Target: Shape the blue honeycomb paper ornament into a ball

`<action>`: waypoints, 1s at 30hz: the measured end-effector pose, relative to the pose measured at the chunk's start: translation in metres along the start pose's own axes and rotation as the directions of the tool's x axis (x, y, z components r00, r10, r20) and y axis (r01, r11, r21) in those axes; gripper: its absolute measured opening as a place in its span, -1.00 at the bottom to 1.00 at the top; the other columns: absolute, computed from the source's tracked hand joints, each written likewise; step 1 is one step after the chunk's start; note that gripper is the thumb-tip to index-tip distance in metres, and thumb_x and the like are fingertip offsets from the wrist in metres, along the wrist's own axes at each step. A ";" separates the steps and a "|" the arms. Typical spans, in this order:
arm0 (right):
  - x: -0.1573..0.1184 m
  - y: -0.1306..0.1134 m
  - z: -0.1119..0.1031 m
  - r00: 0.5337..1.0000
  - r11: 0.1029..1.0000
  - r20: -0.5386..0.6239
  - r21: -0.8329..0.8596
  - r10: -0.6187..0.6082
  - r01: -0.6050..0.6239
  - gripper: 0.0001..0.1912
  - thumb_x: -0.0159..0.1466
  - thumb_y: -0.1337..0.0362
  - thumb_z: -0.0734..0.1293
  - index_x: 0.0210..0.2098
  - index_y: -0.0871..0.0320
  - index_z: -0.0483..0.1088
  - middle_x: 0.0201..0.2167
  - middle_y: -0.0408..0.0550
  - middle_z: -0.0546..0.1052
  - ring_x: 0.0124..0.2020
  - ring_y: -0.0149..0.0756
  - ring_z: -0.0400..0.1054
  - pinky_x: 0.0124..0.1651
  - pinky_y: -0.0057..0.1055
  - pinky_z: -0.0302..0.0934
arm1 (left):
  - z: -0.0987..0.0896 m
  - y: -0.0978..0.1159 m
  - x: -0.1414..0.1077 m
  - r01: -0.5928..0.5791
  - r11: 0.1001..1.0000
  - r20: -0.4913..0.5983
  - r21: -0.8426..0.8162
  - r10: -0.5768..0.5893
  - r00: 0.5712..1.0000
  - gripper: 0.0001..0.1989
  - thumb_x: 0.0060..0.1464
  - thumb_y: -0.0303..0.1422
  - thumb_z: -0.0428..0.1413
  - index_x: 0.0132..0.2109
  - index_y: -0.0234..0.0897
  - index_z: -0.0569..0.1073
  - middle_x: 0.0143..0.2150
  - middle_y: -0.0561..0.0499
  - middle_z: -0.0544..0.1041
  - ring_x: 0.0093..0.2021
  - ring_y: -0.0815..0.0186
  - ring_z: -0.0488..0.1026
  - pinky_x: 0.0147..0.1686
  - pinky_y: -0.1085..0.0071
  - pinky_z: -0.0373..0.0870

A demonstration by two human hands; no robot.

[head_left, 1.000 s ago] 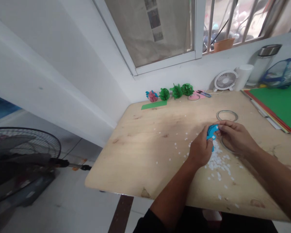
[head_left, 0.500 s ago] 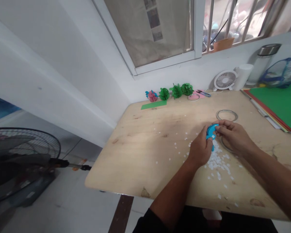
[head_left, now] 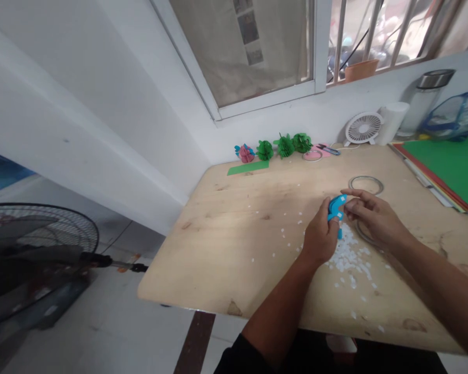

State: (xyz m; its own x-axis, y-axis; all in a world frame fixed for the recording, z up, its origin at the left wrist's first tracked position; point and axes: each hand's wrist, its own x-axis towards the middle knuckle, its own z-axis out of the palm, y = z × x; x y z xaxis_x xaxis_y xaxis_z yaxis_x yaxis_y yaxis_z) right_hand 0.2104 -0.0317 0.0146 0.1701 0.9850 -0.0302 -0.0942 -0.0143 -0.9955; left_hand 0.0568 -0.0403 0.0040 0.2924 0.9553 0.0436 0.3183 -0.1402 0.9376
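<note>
My left hand (head_left: 320, 235) is closed around a small stack of blue paper cutouts (head_left: 337, 201), held above the table. Small white squares sit on the top cutout's face. Just to the right is my right hand (head_left: 372, 215), its index finger stretched out and its thumb and other fingers pinched together. Whatever is between those fingertips is too small to make out. Beneath the hands lies a heap of tiny white paper bits (head_left: 349, 254). A roll or ring of tape (head_left: 362, 231) is partly hidden under my right hand, and a second ring (head_left: 365, 184) lies beyond it.
Along the back of the wooden table (head_left: 218, 244) stand several green paper figures (head_left: 285, 146) and a pink-and-blue one (head_left: 245, 153). A green strip (head_left: 248, 168), scissors (head_left: 329, 150), a small white fan (head_left: 363, 128) and coloured sheets (head_left: 448, 169) lie around. A floor fan (head_left: 39, 254) stands left.
The right fingertips have come away from the blue cutouts, and the index finger has straightened. My left hand and the stack have shifted slightly left, showing a white square at the top end.
</note>
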 end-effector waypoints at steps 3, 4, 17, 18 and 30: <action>-0.004 -0.001 0.005 0.999 0.999 0.046 -0.049 0.018 -0.016 -0.42 -0.04 0.13 0.55 -0.05 0.09 0.43 -0.60 -0.26 0.44 -0.53 -0.38 0.26 -0.40 -0.39 0.16 | -0.001 0.000 0.000 -0.022 1.000 -0.022 -0.013 0.021 1.000 -0.38 0.28 -0.30 -0.07 0.43 -0.34 0.14 0.40 -0.20 0.29 0.35 0.08 0.31 0.34 0.16 0.21; -0.005 -0.001 0.006 0.998 0.998 0.059 -0.052 0.024 -0.021 -0.39 -0.05 0.14 0.55 -0.02 0.09 0.41 -0.60 -0.28 0.43 -0.53 -0.38 0.25 -0.41 -0.39 0.14 | -0.001 -0.001 0.000 -0.029 0.999 -0.031 -0.017 0.029 0.999 -0.38 0.28 -0.30 -0.07 0.43 -0.35 0.14 0.41 -0.20 0.28 0.37 0.08 0.29 0.34 0.17 0.20; -0.009 0.001 0.010 0.996 0.999 0.089 -0.049 0.013 -0.009 -0.37 -0.02 0.22 0.45 0.07 0.08 0.37 -0.58 -0.29 0.39 -0.52 -0.37 0.20 -0.39 -0.37 0.11 | 0.000 0.000 -0.002 -0.079 0.997 -0.015 -0.016 0.079 0.997 -0.40 0.28 -0.32 -0.08 0.42 -0.36 0.15 0.43 -0.23 0.24 0.42 0.13 0.21 0.38 0.18 0.15; -0.009 0.001 0.009 0.996 0.999 0.094 -0.047 0.007 -0.003 -0.38 -0.02 0.23 0.45 0.07 0.07 0.37 -0.58 -0.28 0.40 -0.51 -0.36 0.21 -0.38 -0.37 0.13 | 0.000 0.000 -0.002 -0.077 0.997 -0.016 -0.016 0.076 0.997 -0.40 0.28 -0.32 -0.08 0.42 -0.35 0.15 0.43 -0.23 0.24 0.42 0.12 0.21 0.38 0.18 0.14; -0.007 0.009 0.009 0.992 0.999 0.130 -0.045 0.003 0.003 -0.34 0.02 0.20 0.48 0.12 0.05 0.32 -0.52 -0.27 0.43 -0.51 -0.36 0.25 -0.43 -0.41 0.14 | 0.001 -0.001 -0.002 -0.054 0.998 -0.020 -0.030 0.053 0.998 -0.40 0.29 -0.33 -0.08 0.43 -0.30 0.13 0.43 -0.19 0.24 0.42 0.12 0.22 0.38 0.18 0.14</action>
State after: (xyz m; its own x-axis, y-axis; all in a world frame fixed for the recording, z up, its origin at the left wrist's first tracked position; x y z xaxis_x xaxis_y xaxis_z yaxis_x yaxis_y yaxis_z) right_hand 0.1997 -0.0375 0.0062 0.0411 0.9989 -0.0214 -0.0496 -0.0193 -0.9986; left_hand 0.0567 -0.0422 0.0032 0.2913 0.9514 0.1002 0.2745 -0.1835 0.9439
